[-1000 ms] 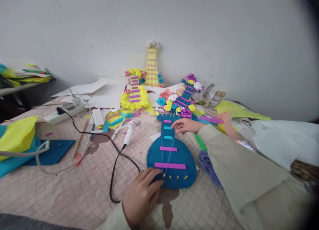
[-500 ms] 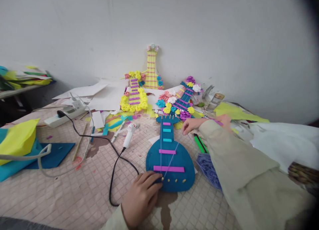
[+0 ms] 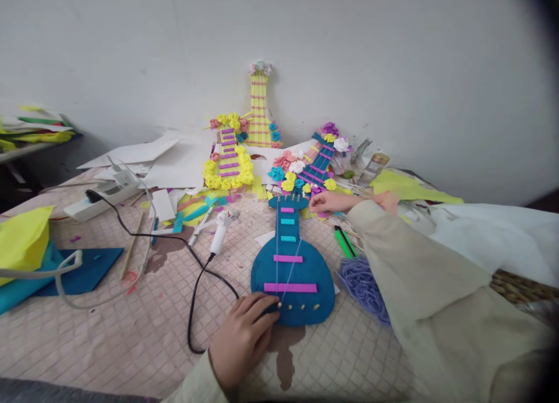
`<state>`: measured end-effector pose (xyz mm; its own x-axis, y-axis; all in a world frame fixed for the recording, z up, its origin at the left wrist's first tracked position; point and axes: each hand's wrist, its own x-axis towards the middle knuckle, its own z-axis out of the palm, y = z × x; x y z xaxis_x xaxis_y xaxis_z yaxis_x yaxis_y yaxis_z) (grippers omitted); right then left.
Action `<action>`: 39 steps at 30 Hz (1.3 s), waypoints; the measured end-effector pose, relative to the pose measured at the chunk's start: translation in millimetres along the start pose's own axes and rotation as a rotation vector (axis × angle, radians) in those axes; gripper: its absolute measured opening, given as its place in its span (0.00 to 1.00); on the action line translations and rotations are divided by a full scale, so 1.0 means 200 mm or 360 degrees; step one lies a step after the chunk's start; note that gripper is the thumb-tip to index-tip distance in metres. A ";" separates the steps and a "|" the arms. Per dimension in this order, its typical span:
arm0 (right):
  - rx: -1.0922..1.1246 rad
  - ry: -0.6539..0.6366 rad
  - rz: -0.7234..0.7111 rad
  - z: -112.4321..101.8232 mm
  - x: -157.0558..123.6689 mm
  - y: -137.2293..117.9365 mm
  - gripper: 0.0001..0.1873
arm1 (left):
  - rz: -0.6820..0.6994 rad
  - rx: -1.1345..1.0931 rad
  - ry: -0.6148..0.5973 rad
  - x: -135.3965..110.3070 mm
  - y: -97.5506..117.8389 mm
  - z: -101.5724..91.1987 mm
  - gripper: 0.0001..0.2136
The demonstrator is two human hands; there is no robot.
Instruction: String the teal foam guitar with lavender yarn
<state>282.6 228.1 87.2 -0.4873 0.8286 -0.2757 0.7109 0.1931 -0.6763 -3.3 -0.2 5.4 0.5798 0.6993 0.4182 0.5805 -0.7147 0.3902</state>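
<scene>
A blue felt guitar (image 3: 292,275) with purple and teal bars lies flat on the tiled table surface (image 3: 131,333). My left hand (image 3: 242,339) rests on its lower left edge, fingers curled and pressing beside the pegs. My right hand (image 3: 325,202) reaches to the top of the guitar's neck, fingers pinched on a thin pale string (image 3: 296,263) that runs down to the pegs near my left hand. A second string lies straight along the neck.
A white glue gun (image 3: 219,231) with a black cord lies left of the guitar. Finished flower-decorated guitars (image 3: 229,161) lean at the wall. A bundle of purple yarn (image 3: 364,283), green markers (image 3: 343,241), a power strip (image 3: 102,193), yellow and blue paper sheets (image 3: 21,246) lie around.
My right hand has swung out to the right and back up to the top of the neck, drawing the string taut. My left hand has stayed at the guitar's base.
</scene>
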 end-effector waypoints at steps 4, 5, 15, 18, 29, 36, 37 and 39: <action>-0.0254 0.0338 -0.0052 0.03 0.08 0.00 0.18 | 0.0015 0.0015 0.0011 0.00 0.00 0.00 0.11; -0.0300 0.0401 -0.0062 0.04 0.09 0.00 0.18 | 0.0015 0.0022 0.0004 0.00 0.00 0.00 0.11; -0.0358 0.0514 -0.0191 0.07 0.12 -0.04 0.24 | 0.0014 0.0063 0.0000 0.00 0.01 0.00 0.11; -0.0337 0.0550 -0.0207 0.09 0.13 0.00 0.25 | -0.0019 0.0012 0.0007 0.00 0.01 -0.01 0.11; -0.0190 0.0745 -0.0249 0.26 0.16 0.11 0.23 | 0.0093 -0.0067 -0.0350 0.12 0.10 -0.26 0.12; -0.0052 0.0782 -0.0308 0.33 0.20 0.15 0.21 | -0.0198 -0.0101 -0.0273 0.51 0.09 -0.44 0.11; -0.0039 0.0779 -0.0320 0.34 0.20 0.15 0.21 | -0.0296 -0.0043 -0.0311 0.60 0.04 -0.41 0.11; -0.0018 0.0777 -0.0341 0.34 0.21 0.15 0.20 | -0.0424 0.0064 -0.0395 0.77 -0.06 -0.29 0.11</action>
<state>248.6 232.3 9.0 -0.3310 0.9177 0.2196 0.6281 0.3879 -0.6746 45.5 116.4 113.0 0.5234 0.8470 0.0925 0.7491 -0.5092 0.4239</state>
